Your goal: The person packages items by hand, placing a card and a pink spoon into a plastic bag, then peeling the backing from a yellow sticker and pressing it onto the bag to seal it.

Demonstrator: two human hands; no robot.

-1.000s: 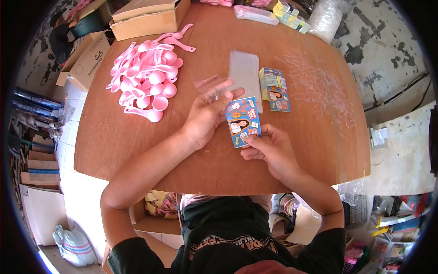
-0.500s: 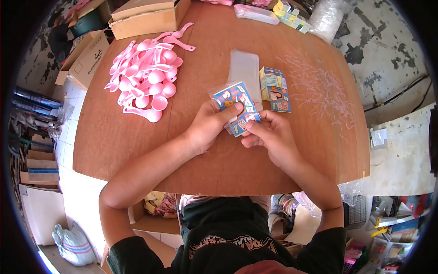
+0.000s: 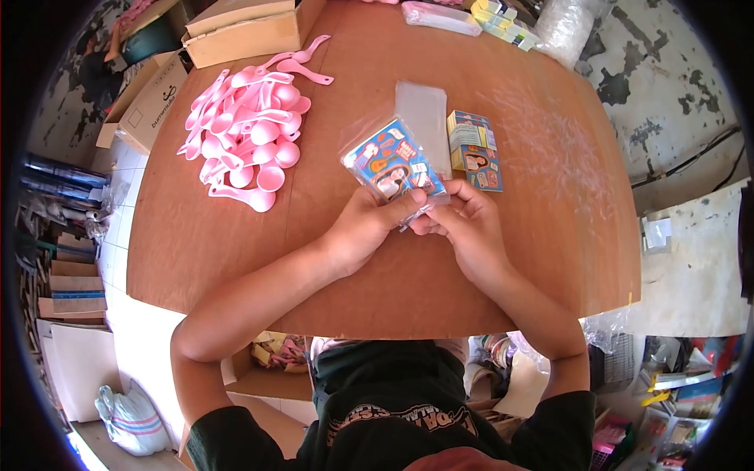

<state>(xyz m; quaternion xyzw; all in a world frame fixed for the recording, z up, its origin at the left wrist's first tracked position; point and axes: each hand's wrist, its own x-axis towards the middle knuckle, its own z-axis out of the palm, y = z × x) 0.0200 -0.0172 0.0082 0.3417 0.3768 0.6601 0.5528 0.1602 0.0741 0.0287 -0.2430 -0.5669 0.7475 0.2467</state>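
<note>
A blue printed card (image 3: 385, 161) sits inside a clear plastic bag (image 3: 356, 138), tilted up over the table. My left hand (image 3: 367, 228) grips its lower edge, thumb on top. Beside it, my right hand (image 3: 465, 224) pinches the bag's lower right end between thumb and fingers. Just beyond lies a stack of flat clear bags (image 3: 422, 106). To the right of that is a stack of matching printed cards (image 3: 475, 153). On the left a heap of pink scoops (image 3: 255, 129) covers part of the table.
The brown wooden table (image 3: 330, 294) carries a cardboard box (image 3: 243, 35) at the far left. Clear packaging (image 3: 441, 19), yellow boxes (image 3: 503, 27) and a plastic roll (image 3: 567, 33) line the far edge. Thin clear strips (image 3: 554, 145) are scattered right. Another person (image 3: 102, 67) is at far left.
The card has slid deeper into the bag and now points further up and left, showing more of its face. Both hands have shifted slightly and stay close together.
</note>
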